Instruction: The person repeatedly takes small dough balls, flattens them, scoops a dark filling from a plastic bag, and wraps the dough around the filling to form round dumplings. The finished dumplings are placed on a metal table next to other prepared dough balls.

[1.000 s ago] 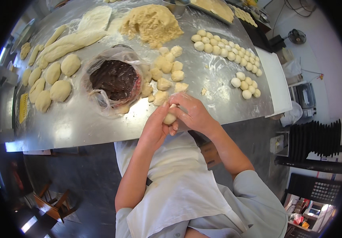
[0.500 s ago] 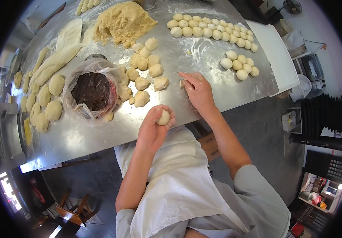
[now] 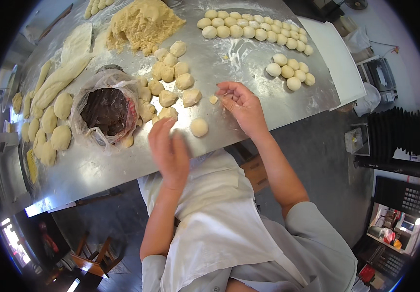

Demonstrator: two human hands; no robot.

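dough ball point(image 3: 199, 127) is sitting free on the floured steel table point(image 3: 249, 63), between a baker's two hands. left hand point(image 3: 169, 151) is hovering just beside the ball with fingers spread, grasping nothing and blurred. right hand point(image 3: 241, 104) is resting on the table with fingers loosely curled, holding nothing; a small dough scrap point(image 3: 213, 99) is lying just off its fingertips. rough dough pieces point(image 3: 171, 78) are clustering next to a plastic-lined bowl of dark filling point(image 3: 106, 111). a crumbly dough mound point(image 3: 142, 22) is sitting at the far side, long dough logs point(image 3: 59, 80) are lying at the left, and rows of finished balls point(image 3: 254, 27) are lining the far right, with a smaller group point(image 3: 290, 73) nearer.
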